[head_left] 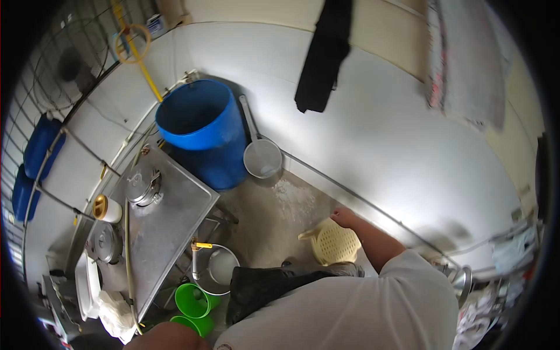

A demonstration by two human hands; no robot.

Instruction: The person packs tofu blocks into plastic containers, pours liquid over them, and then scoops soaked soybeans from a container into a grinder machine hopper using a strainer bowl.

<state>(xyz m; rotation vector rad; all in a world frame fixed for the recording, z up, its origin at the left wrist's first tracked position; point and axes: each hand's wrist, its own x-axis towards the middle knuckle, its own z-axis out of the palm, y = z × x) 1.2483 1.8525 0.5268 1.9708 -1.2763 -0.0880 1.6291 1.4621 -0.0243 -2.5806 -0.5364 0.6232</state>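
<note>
My right hand [342,217] reaches forward with the arm stretched out, at the upper edge of a cream-yellow perforated plastic basket [336,245]. Its fingers look curled. Whether they grip the basket's rim or only pass above it, I cannot tell. The basket has a handle-like part sticking out to the left. Of my left side only part of the arm shows at the bottom edge; the left hand is out of view. Just left of my body are a metal pot [224,268] under a tap with a yellow lever [203,245] and green plastic buckets [192,299].
A large blue barrel [204,140] stands in the corner beside a long-handled strainer [262,158]. A steel table [175,210] on the left bears lidded pots [143,185], a white jar [107,208] and a hose. Dark cloth [326,58] hangs on the wall.
</note>
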